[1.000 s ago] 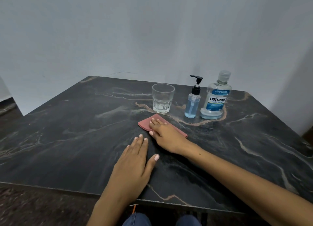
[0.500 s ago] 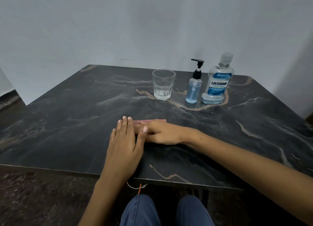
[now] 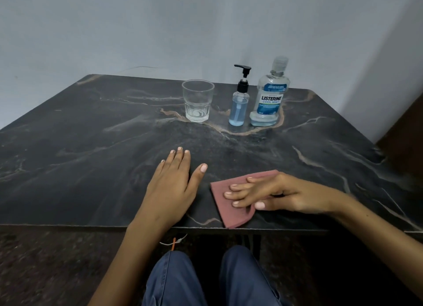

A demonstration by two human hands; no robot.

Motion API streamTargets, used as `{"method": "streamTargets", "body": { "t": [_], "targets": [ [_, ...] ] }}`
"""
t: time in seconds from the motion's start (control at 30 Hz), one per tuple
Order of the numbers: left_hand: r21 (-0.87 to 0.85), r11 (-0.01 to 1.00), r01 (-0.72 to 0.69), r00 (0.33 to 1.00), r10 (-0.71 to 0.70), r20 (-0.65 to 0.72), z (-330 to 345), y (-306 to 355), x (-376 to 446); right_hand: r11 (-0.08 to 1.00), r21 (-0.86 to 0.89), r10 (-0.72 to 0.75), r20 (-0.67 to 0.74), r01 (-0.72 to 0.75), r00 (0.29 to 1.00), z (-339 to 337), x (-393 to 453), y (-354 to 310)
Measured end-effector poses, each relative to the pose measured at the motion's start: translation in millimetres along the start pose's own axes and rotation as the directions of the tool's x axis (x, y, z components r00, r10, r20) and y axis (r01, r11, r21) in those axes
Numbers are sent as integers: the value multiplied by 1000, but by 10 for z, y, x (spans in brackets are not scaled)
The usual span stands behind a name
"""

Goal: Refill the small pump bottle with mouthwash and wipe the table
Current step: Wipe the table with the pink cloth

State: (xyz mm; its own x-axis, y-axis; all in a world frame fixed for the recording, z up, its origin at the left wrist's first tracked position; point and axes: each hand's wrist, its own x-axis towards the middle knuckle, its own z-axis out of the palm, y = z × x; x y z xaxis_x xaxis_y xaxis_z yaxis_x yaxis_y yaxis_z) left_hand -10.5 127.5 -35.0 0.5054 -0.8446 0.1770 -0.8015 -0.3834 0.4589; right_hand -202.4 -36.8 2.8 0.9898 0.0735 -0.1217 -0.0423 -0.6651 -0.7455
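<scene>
A small pump bottle (image 3: 238, 108) with a black pump and blue liquid stands at the back of the dark marble table (image 3: 91, 150). Right of it stands the Listerine mouthwash bottle (image 3: 270, 97), capped, with a little liquid at the bottom. A pink cloth (image 3: 223, 198) lies flat near the table's front edge, its lower corner at the edge. My right hand (image 3: 272, 194) presses flat on the cloth, fingers pointing left. My left hand (image 3: 174, 184) rests palm down on the bare table, just left of the cloth, fingers spread, holding nothing.
A clear drinking glass (image 3: 198, 100) stands left of the pump bottle. A pale wall rises behind the table. My knees in blue trousers (image 3: 206, 280) show below the front edge. A dark floor lies to the left.
My right hand has slid the cloth from the table's middle toward me and to the right, down to the front edge. My left hand stays flat on the table, now apart from the right hand.
</scene>
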Motion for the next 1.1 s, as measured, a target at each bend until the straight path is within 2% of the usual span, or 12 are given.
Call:
{"method": "streamTargets", "body": {
  "t": [0.1, 0.23, 0.43, 0.53, 0.57, 0.6, 0.67, 0.7, 0.8, 0.87, 0.97, 1.1],
  "targets": [
    [13, 1000, -24, 1000, 23, 20, 29, 23, 3, 997, 23, 73, -147, -70, 987, 44, -378, 77],
    [12, 999, -38, 999, 37, 24, 22, 24, -6, 982, -44, 157, -358, -184, 921, 96, -679, 155],
    [-3, 998, -59, 998, 60, 38, -11, 72, -18, 899, -129, 280, -566, -418, 776, -83, -500, 220],
    [9, 996, -91, 995, 91, 34, -84, 26, 89, 875, -1, 361, -665, -484, 654, -304, -294, 211],
    [11, 994, -106, 994, 106, 16, -115, -2, 171, 882, 95, 388, -702, -461, 597, -384, -224, 193],
    [-6, 993, -114, 993, 114, -10, -152, -31, 282, 897, 231, 416, -725, -376, 549, -465, -154, 162],
    [-100, 990, -96, 994, 90, -69, -223, -74, 565, 852, 514, 488, -708, -101, 510, -619, -2, 73],
    [-185, 980, -73, 994, 56, -97, -252, -83, 717, 805, 593, 509, -693, 3, 511, -685, 66, 33],
    [-419, 907, 45, 985, -110, -130, -264, -138, 1175, 746, 659, 512, -662, 100, 548, -749, 221, -35],
    [-497, 862, 97, 978, -175, -114, -220, -223, 1434, 707, 692, 508, -640, 146, 577, -727, 281, -15],
    [-618, 778, 114, 974, -209, -83, -157, -315, 1692, 598, 768, 517, -588, 230, 622, -694, 311, 23],
    [-710, 702, 63, 980, -178, -89, -88, -338, 1865, 534, 805, 517, -552, 258, 654, -706, 303, 83]
  ]
}}
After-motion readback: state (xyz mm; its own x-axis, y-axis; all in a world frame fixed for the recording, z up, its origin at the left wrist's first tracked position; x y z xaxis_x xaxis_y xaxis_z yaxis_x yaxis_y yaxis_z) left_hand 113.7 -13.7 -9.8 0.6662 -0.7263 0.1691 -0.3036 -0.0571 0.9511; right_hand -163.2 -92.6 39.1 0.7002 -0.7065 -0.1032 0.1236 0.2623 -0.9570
